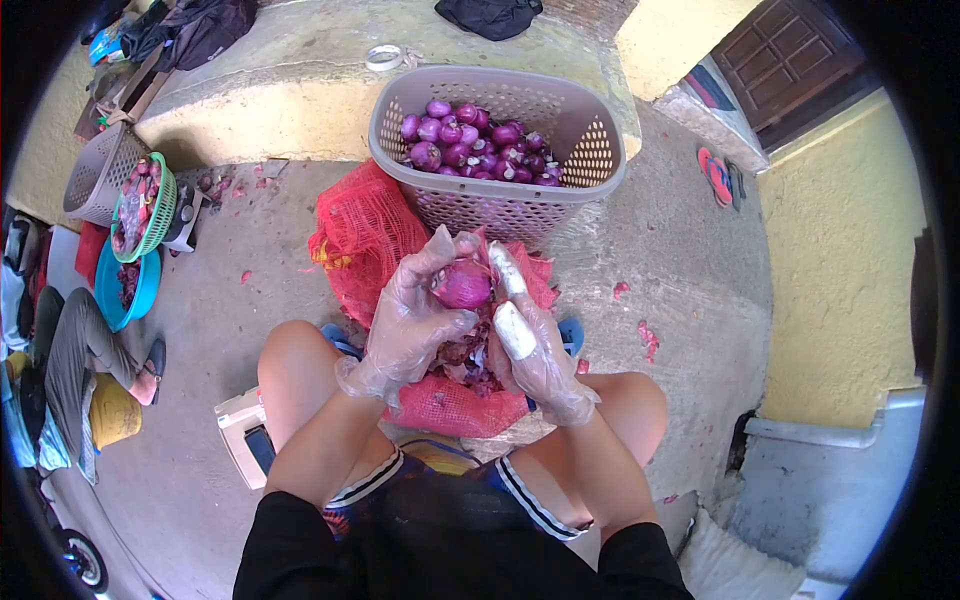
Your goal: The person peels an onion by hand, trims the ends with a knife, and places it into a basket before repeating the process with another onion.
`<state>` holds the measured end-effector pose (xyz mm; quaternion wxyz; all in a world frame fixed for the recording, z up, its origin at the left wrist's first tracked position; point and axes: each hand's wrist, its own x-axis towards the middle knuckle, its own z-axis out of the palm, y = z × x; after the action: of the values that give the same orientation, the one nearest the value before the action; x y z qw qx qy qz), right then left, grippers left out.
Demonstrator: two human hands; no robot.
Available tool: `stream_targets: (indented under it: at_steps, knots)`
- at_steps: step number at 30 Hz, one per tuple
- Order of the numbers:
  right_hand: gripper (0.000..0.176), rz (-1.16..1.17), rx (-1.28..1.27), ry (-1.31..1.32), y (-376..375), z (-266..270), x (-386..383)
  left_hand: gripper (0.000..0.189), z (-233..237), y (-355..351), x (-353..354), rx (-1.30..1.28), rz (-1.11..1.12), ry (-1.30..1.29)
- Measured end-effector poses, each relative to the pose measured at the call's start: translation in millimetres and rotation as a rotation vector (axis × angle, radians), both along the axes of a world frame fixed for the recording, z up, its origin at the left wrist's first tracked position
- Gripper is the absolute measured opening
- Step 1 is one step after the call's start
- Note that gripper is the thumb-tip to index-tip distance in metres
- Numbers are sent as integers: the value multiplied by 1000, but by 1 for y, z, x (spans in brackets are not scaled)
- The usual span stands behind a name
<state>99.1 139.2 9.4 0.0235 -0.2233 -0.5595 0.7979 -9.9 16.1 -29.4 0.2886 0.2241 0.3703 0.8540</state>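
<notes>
Between my hands is a purple-red onion (463,286) with shiny peeled skin. My left hand (412,310), in a clear plastic glove, grips it from the left with fingers and thumb curled round it. From the right side, my right hand (535,345) closes against the onion; it is gloved too, with white wrapping on the thumb and forefinger. Its inner fingers are partly hidden. Below the hands lies an open red mesh sack (445,408) holding onions and loose dry skins. Just beyond stands a grey perforated basket (585,180) with many peeled purple onions (470,140).
Another red mesh sack (365,225) lies left of the basket. At far left, a green basket (163,205) and a blue basin (145,295) hold onions near a seated person's leg (85,345). A phone (260,447) rests on a box. Onion skins (648,340) litter the concrete floor.
</notes>
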Motion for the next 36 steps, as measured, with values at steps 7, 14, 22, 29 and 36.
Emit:
stream_targets:
  at_steps: [7,14,22,29,36]
  knots:
    - [43,-146,-314,268,-6,-13,-8,65,5,0,1,56,-29,-59]
    - [49,32,4,188,13,1,1,67,6,-18,-18,-27,-181,-36]
    - [55,547,616,160,39,19,16,57,28,-56,-60,-218,-397,-85]
    - [85,859,1215,-583,27,33,11,69,40,-39,-52,-400,-146,-98]
    - [69,883,1222,-565,26,41,8,68,30,-3,-63,-451,-94,-108]
